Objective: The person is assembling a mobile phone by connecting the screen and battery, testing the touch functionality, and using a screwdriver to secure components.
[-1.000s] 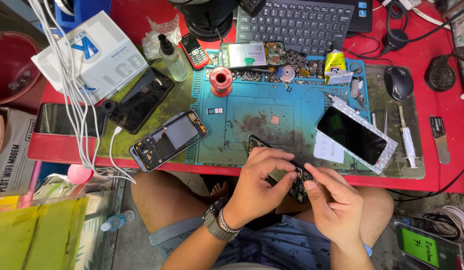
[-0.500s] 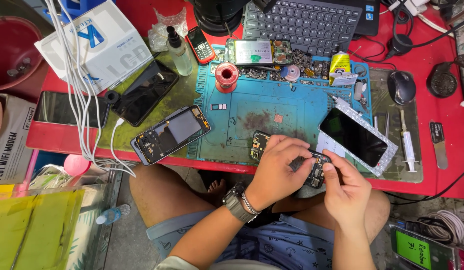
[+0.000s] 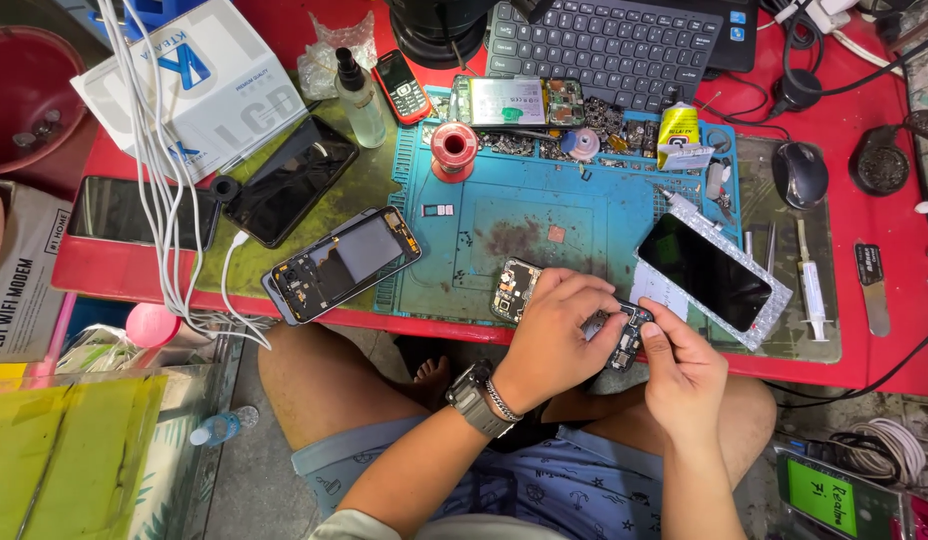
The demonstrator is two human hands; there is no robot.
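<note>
Your left hand (image 3: 552,335) lies over a small opened phone body (image 3: 517,290) at the near edge of the blue work mat (image 3: 584,215), just below the middle of the frame, fingers curled down onto it. Your right hand (image 3: 681,372) meets it from the lower right, thumb and forefinger pinched at the dark end of the same piece (image 3: 624,340) — so the two hands are together, both closed on that phone. Whether the part under your left palm and the end by your right fingers are one piece or two, the view does not quite show. A wristwatch (image 3: 474,395) sits on your left wrist.

Just right of your hands a phone with a dark screen (image 3: 709,272) lies tilted on the mat. To the left, an opened smartphone (image 3: 342,263) rests face down with its insides showing, half on the mat's edge, and a black phone (image 3: 289,180) lies further up-left under white cables (image 3: 159,170).

Toward the top centre stand a red spool (image 3: 454,150) and a clear bottle (image 3: 359,95), with a black keyboard (image 3: 609,45) above them. A computer mouse (image 3: 799,172) sits at the upper right on the red table (image 3: 844,120).
</note>
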